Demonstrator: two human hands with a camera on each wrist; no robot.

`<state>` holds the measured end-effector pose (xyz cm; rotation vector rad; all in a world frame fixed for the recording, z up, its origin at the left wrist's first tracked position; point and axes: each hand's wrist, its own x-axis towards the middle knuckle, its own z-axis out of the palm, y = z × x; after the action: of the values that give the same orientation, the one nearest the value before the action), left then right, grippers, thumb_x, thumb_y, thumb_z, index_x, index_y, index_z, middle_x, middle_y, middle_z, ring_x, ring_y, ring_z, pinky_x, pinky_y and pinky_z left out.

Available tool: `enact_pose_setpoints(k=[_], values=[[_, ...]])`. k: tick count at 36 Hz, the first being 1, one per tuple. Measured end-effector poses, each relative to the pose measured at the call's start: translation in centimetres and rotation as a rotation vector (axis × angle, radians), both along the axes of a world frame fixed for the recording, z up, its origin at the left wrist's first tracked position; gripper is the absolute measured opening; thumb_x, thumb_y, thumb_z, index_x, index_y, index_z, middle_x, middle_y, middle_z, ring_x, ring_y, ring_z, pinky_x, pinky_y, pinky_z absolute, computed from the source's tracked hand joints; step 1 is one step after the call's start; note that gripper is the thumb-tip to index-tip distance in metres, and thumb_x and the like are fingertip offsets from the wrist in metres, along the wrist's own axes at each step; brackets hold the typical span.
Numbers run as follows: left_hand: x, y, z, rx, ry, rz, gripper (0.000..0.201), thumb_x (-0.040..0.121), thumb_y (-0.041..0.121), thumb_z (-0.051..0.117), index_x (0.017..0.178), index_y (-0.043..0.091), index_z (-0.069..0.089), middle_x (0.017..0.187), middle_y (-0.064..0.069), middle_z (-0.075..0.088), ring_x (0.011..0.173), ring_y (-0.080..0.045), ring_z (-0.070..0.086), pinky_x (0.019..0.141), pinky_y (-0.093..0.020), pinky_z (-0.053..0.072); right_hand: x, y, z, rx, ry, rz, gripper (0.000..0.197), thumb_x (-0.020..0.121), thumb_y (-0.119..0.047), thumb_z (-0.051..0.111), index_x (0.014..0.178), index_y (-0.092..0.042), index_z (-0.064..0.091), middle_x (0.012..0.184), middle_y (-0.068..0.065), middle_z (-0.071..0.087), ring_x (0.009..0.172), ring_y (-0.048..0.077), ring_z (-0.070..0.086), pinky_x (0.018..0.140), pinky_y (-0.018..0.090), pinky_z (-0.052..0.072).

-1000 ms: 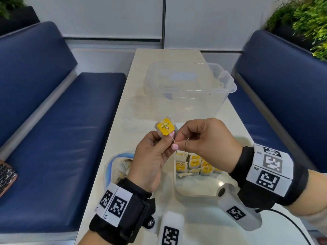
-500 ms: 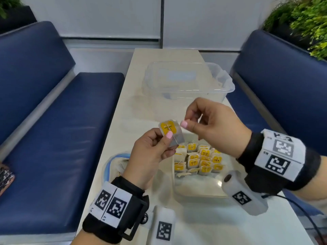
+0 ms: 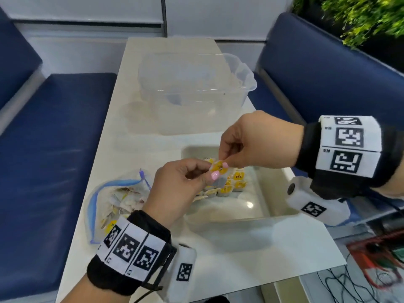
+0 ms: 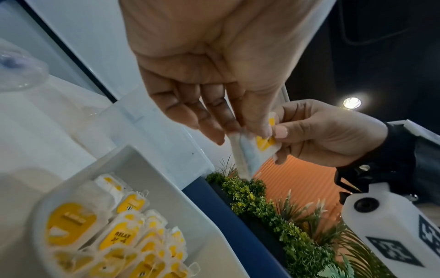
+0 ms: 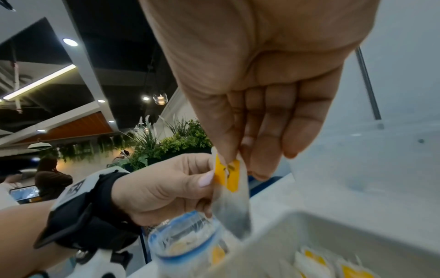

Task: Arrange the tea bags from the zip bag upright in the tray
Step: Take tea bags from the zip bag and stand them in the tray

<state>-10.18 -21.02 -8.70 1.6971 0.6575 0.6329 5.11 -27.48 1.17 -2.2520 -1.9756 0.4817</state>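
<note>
Holding one tea bag (image 3: 219, 171) above the tray (image 3: 277, 209), left hand (image 3: 179, 193) and right hand (image 3: 255, 145) both pinching it; several rows of bags (image 3: 234, 182) stand upright inside, more left in the zip bag (image 3: 113, 202).

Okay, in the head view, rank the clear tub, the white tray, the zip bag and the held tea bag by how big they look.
1. clear tub
2. white tray, partly hidden by both hands
3. zip bag, partly hidden
4. held tea bag

The tub is farthest, so first place is safe.
</note>
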Motion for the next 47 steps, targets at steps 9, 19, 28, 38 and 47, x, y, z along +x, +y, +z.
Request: enact_pose_setpoints(k=[9, 19, 28, 38, 47], values=[[-2.4, 1.2, -3.7, 0.172, 0.218, 0.119, 0.028, 0.067, 0.019, 0.083, 0.079, 0.034, 0.062, 0.085, 0.012, 0.064, 0.071, -0.009, 0.054, 0.059, -0.009, 0.037, 3.4, -0.4, -4.4, -0.223, -0.118, -0.054, 0.007, 0.075, -0.022, 0.072, 0.073, -0.026, 0.067, 0.069, -0.011, 0.065, 0.065, 0.005, 0.059, 0.054, 0.012, 0.038], [-3.8, 0.1, -6.1, 0.151, 0.334, 0.108, 0.032, 0.064, 0.016, 0.085, 0.076, 0.031, 0.059, 0.083, 0.007, 0.06, 0.065, -0.006, 0.055, 0.059, -0.008, 0.039, 5.7, 1.4, -10.2, -0.5, -0.291, -0.029, 0.004, 0.076, -0.02, 0.066, 0.075, -0.024, 0.066, 0.065, -0.009, 0.06, 0.06, 0.007, 0.054, 0.056, 0.021, 0.043], [-3.9, -0.1, -5.7, 0.153, 0.355, 0.076, 0.03, 0.066, 0.013, 0.083, 0.076, 0.028, 0.059, 0.082, 0.01, 0.059, 0.067, -0.007, 0.058, 0.062, -0.007, 0.041, 5.9, 2.4, -12.1, -0.539, -0.347, -0.062, 0.014, 0.079, -0.024, 0.065, 0.09, -0.018, 0.069, 0.086, -0.002, 0.066, 0.075, 0.016, 0.057, 0.054, 0.021, 0.04], [-3.7, 0.1, -5.5, 0.133, 0.359, 0.046, 0.031, 0.065, 0.012, 0.083, 0.076, 0.028, 0.059, 0.083, 0.008, 0.059, 0.067, -0.011, 0.058, 0.06, -0.007, 0.041, 5.9, 2.4, -13.1, -0.54, -0.314, -0.097, 0.019, 0.078, -0.024, 0.062, 0.09, -0.012, 0.07, 0.085, 0.003, 0.067, 0.07, 0.018, 0.055, 0.062, 0.026, 0.046], [-4.8, 0.8, -4.7, 0.076, 0.264, 0.096, 0.024, 0.072, 0.018, 0.079, 0.079, 0.03, 0.061, 0.085, 0.012, 0.06, 0.062, -0.005, 0.057, 0.059, -0.008, 0.042, 6.1, 2.3, -12.6, -0.528, -0.31, -0.092, 0.016, 0.076, -0.033, 0.068, 0.082, -0.02, 0.06, 0.07, -0.006, 0.054, 0.069, 0.015, 0.052, 0.055, 0.023, 0.038]])
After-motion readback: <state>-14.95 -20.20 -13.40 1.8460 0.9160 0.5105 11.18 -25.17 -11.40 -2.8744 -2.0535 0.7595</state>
